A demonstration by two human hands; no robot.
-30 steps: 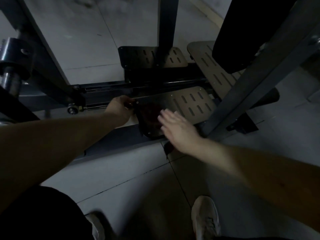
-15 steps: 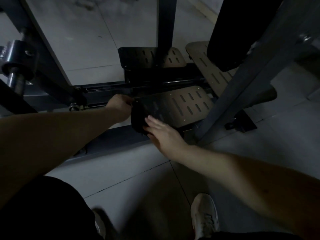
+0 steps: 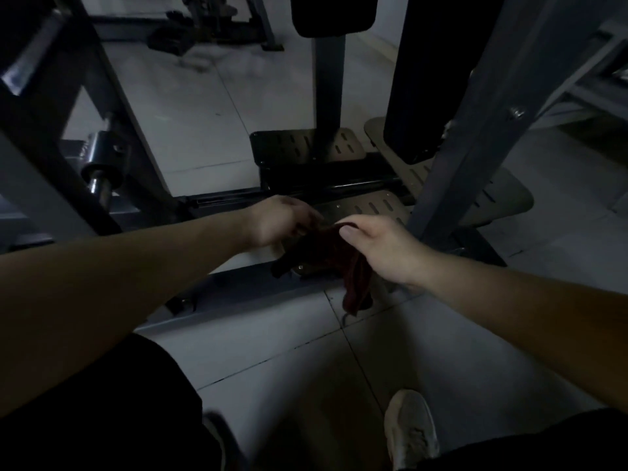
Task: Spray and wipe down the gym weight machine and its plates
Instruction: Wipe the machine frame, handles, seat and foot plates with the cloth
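the dark red fabric cloth [image 3: 355,283] was held over the near left corner of the slotted brown metal foot plate [image 3: 375,207] of the grey steel weight machine [image 3: 475,137]. the right hand [image 3: 384,248] pinched its top edge with thumb and curled fingers. the left hand [image 3: 280,220], blurred, gripped the cloth's left side with curled fingers. one end hung toward the pale tiled floor [image 3: 272,351].

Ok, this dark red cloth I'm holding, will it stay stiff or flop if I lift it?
Probably floppy: the cloth sags below the right hand, one tail hanging toward the floor. Likely light, since a finger pinch seems to carry it. It would likely drape over the slotted footplate rather than slide.
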